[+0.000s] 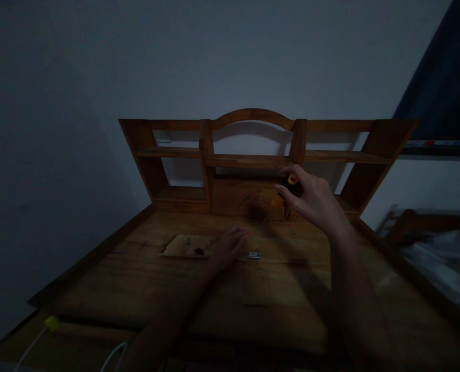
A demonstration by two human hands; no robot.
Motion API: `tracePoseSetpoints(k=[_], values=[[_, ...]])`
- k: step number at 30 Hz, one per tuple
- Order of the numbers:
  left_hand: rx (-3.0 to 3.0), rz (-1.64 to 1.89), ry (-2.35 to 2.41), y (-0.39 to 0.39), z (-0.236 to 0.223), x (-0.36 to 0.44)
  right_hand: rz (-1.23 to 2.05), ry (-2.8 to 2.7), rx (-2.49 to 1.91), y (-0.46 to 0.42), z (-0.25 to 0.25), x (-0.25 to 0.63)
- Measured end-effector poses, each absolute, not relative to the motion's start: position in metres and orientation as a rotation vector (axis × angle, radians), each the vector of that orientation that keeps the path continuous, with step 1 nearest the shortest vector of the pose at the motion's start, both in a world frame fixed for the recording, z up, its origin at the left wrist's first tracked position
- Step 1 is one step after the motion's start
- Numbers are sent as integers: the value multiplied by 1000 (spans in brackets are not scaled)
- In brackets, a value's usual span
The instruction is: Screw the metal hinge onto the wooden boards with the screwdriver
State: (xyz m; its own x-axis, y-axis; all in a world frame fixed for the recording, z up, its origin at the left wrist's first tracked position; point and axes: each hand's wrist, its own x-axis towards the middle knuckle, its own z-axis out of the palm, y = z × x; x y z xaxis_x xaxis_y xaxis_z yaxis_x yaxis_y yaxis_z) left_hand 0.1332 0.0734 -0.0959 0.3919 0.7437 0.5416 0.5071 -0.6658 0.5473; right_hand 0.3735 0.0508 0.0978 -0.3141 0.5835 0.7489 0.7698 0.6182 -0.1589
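My right hand is raised over the back of the wooden desk, its fingers closed around the black-and-yellow handle of a screwdriver. The shaft slants down to the left toward the desktop, and its tip is hard to make out in the dim light. Lower and to the left, my left hand rests on a thin wooden board with dark stains, fingers stretched to the right. Just beyond that hand lies a small metal piece, like the end of a rail; the rest of it is hidden.
A wooden shelf unit stands at the back of the desk against the wall. Small thin metal pieces lie at the left. White cable with a yellow end sits at the front left. Plastic-like covering is at the right.
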Motion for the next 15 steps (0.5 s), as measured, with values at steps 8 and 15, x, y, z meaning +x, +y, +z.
tracePoseSetpoints(k=[8, 15], values=[[2535, 1061, 1133, 79, -103, 131, -420, -1685, -946, 22, 113, 370], [2604, 1054, 1109, 75, -103, 130, -333, -1257, -940, 17, 105, 398]])
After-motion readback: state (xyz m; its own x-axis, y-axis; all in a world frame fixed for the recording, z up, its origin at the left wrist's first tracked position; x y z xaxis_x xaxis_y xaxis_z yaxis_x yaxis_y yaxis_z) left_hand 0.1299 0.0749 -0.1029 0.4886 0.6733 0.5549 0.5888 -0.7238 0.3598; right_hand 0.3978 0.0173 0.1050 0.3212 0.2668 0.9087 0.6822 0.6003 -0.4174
